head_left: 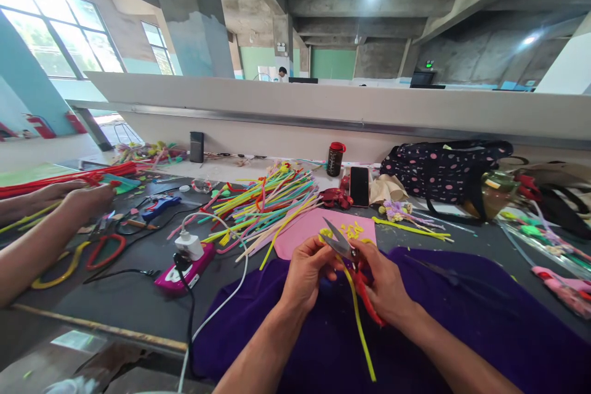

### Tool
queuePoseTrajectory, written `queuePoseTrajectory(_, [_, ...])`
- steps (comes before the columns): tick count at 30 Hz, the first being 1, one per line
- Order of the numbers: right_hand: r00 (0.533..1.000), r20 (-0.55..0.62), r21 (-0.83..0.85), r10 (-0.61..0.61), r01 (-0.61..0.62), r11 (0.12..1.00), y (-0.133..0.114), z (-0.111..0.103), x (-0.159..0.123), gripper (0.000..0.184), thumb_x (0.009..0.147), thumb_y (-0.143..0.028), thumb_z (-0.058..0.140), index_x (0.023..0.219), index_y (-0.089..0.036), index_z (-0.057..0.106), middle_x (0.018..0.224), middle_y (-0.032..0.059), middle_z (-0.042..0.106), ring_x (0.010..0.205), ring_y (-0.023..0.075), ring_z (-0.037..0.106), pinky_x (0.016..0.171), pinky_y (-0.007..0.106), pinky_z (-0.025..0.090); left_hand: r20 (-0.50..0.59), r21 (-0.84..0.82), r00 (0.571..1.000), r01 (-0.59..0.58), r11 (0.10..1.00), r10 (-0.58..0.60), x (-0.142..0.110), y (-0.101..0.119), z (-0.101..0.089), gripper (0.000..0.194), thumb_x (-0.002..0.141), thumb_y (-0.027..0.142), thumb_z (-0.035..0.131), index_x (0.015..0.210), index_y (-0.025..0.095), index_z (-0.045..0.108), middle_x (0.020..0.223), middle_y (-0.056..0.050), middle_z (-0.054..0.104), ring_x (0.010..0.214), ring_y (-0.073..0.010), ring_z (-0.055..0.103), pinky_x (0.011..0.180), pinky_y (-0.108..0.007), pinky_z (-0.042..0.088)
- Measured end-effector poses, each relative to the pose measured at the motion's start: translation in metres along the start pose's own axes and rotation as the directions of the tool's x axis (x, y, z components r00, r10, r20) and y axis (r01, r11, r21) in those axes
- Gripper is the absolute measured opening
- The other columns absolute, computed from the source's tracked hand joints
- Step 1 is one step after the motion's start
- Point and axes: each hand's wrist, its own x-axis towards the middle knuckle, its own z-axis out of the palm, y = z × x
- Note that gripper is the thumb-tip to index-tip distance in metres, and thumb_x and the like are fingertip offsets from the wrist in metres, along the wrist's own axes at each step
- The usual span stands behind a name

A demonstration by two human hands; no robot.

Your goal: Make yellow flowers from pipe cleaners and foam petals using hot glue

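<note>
A dark table (115,305) goes across the frame. A purple cloth (530,345) covers its front edge, at the bottom middle and lower right. A dark bag with pink spots (434,172) sits at the right, toward the back. A big heap of fuzzy sticks (272,197), in many colors, lies in the middle. Its ends reach a pink sheet (300,234) just beyond the person's hands. At the left edge, another person's arms (55,240) reach in over the table.

The person's right hand (381,274) is just right of the middle, with its grip wrapped around the red handles of the scissors (341,238). The blades are spread apart. The left hand (302,271) pinches a yellow stick (360,320) near its top, and the long end hangs down over the cloth. The fingers hide part of it, so whether the blades touch it is hard to tell. Tiny yellow bits (354,231) lie on the pink sheet.
</note>
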Motion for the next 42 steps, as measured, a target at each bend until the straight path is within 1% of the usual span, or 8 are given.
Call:
queuePoseTrajectory(4, [0.997,-0.027,0.069,0.068,-0.066,0.995,0.001,-0.002,0.002,0.049,0.077,-0.017,0.052,0.124,-0.022,0.038,0.096,0.0042,0.056,0.072,0.0161,0.054,0.067,0.029,0.046,-0.010,-0.004,0.999,0.031,0.999,-0.031,-0.001,0.005,0.000,0.023,0.066,0.028,0.070,0.079,0.012,0.061,0.073,-0.005,0.066,0.055,-0.0095,0.060,0.040,-0.014,0.043])
queuePoseTrajectory(6, [0.997,-0.044,0.069,0.068,-0.065,0.996,0.003,-0.001,0.002,0.049,0.077,-0.018,0.052,0.124,-0.022,0.038,0.098,0.0046,0.056,0.072,0.0162,0.055,0.068,0.028,0.047,-0.006,-0.005,0.999,0.044,0.999,-0.044,-0.001,0.005,0.000,0.022,0.067,0.028,0.069,0.080,0.012,0.061,0.075,-0.005,0.066,0.056,-0.0098,0.061,0.041,-0.014,0.043])
queuePoseTrajectory(12, [0.996,-0.064,-0.092,-0.059,0.053,0.994,0.003,0.001,0.001,0.055,0.073,-0.017,0.054,0.126,-0.018,0.038,0.096,0.0080,0.054,0.079,0.0209,0.053,0.070,0.034,0.045,0.028,-0.049,0.999,0.044,0.998,-0.042,0.002,-0.001,-0.004,0.015,0.066,0.022,0.069,0.074,0.012,0.061,0.061,-0.001,0.063,0.051,-0.0087,0.058,0.040,-0.014,0.041])
queuePoseTrajectory(15, [0.994,-0.068,-0.129,-0.088,0.078,0.989,0.001,0.000,0.000,0.058,0.070,-0.012,0.054,0.125,-0.017,0.038,0.098,0.0094,0.052,0.085,0.0228,0.052,0.072,0.036,0.045,0.016,-0.078,0.999,0.043,0.996,-0.042,0.003,-0.003,-0.004,0.015,0.063,0.019,0.071,0.073,0.012,0.062,0.059,0.000,0.063,0.049,-0.0077,0.056,0.041,-0.014,0.042])
queuePoseTrajectory(18, [0.995,-0.071,-0.109,-0.071,0.063,0.992,0.000,0.001,0.000,0.060,0.068,-0.009,0.053,0.125,-0.017,0.038,0.094,0.0081,0.052,0.082,0.0217,0.051,0.070,0.035,0.045,0.023,-0.095,0.998,0.053,0.994,-0.051,0.003,-0.003,-0.004,0.015,0.063,0.020,0.071,0.074,0.012,0.063,0.059,0.000,0.063,0.050,-0.0077,0.056,0.041,-0.014,0.041])
queuePoseTrajectory(23, [0.997,-0.065,-0.052,-0.037,0.033,0.998,0.000,0.003,-0.001,0.060,0.067,-0.009,0.053,0.125,-0.018,0.038,0.089,0.0052,0.051,0.072,0.0185,0.050,0.065,0.033,0.044,0.044,-0.103,0.999,0.012,0.995,-0.007,0.001,-0.002,-0.003,0.012,0.066,0.018,0.070,0.073,0.013,0.062,0.061,-0.001,0.064,0.052,-0.0083,0.058,0.044,-0.014,0.043])
queuePoseTrajectory(35, [0.998,-0.040,-0.040,-0.042,0.040,0.998,-0.006,0.000,-0.002,0.058,0.070,-0.011,0.052,0.125,-0.019,0.037,0.089,0.0059,0.051,0.073,0.0197,0.048,0.065,0.034,0.043,0.049,-0.085,0.997,-0.056,0.995,0.060,-0.003,-0.001,-0.001,0.012,0.064,0.019,0.071,0.071,0.014,0.063,0.060,0.000,0.064,0.053,-0.0090,0.057,0.049,-0.017,0.043])
queuePoseTrajectory(42, [0.998,-0.039,-0.027,-0.042,0.041,0.999,-0.007,-0.001,-0.002,0.058,0.071,-0.011,0.054,0.125,-0.019,0.037,0.093,0.0067,0.051,0.076,0.0204,0.049,0.068,0.035,0.043,0.039,-0.077,0.998,-0.054,0.996,0.057,-0.002,0.000,0.000,0.012,0.063,0.020,0.071,0.070,0.015,0.062,0.057,0.001,0.062,0.048,-0.0080,0.054,0.047,-0.018,0.041])
